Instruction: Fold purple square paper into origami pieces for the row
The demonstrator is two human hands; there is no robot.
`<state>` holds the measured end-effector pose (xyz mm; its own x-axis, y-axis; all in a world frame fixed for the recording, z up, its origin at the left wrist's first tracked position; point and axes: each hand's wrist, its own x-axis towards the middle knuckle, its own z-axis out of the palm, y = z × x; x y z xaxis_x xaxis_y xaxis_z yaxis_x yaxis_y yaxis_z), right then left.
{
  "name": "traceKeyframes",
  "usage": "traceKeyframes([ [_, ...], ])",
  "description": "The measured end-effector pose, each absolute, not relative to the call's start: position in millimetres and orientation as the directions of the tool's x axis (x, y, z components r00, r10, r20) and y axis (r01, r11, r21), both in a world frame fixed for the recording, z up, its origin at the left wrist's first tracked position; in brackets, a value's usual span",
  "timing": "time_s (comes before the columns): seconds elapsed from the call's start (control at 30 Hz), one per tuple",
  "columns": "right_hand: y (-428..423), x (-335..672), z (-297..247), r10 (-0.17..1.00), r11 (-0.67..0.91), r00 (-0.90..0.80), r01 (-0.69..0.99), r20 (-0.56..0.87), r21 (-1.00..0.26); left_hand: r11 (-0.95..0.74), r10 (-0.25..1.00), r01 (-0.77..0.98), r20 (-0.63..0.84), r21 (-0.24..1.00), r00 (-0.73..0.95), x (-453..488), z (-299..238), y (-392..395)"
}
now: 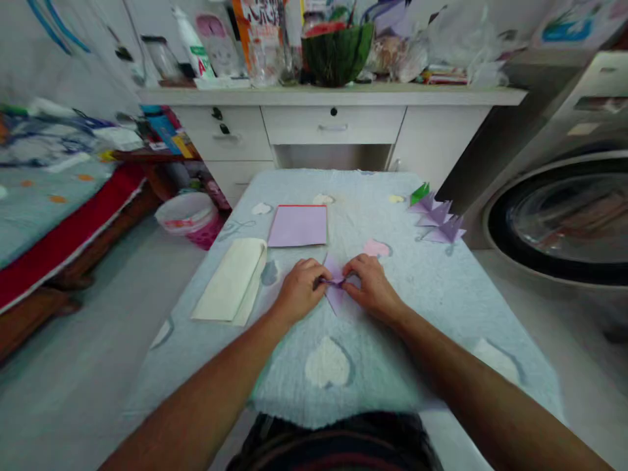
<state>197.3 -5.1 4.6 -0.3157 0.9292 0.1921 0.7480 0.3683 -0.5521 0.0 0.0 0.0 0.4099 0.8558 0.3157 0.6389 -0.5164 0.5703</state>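
Observation:
Between my two hands is a small folded piece of purple paper (pixel 334 301), with pointed flaps above and below. My left hand (pixel 303 288) pinches its left side, thumb and fingers together. On the opposite side, the fingers of my right hand (pixel 367 282) are closed on its right edge. The fingertips hide part of the folds. Just beyond my left hand lies a stack of square purple paper (pixel 298 226) with a red edge at the back. Left of it rests a folded cream cloth or paper (pixel 233 278).
Several folded purple paper pieces (pixel 444 229) and a green one (pixel 419 193) sit at the table's back right. The tablecloth (pixel 407 333) has heart patterns. Behind stand a white cabinet (pixel 338 124) and a cut watermelon (pixel 337 55). A washing machine (pixel 564 163) is at right, a bucket (pixel 189 216) at left.

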Motion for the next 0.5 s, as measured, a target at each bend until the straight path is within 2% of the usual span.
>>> traceKeyframes([
  [0.13, -4.3, 198.1, 1.2, 0.925, 0.379, -0.298, 0.718, 0.233, -0.584, -0.541, 0.841, 0.593, 0.369, 0.596, 0.396, 0.0, 3.0, -3.9],
  [0.33, -4.6, 200.4, -2.3, 0.924, 0.377, -0.267, 0.524, 0.273, -0.764, -0.661, 0.747, 0.532, 0.536, 0.53, 0.393, -0.8, 4.7, -9.9],
  [0.5, -7.0, 199.6, 4.8, 0.925, 0.371, -0.252, 0.439, 0.284, -0.818, -0.682, 0.722, 0.526, 0.585, 0.509, 0.369, -0.9, 5.6, -10.3],
])
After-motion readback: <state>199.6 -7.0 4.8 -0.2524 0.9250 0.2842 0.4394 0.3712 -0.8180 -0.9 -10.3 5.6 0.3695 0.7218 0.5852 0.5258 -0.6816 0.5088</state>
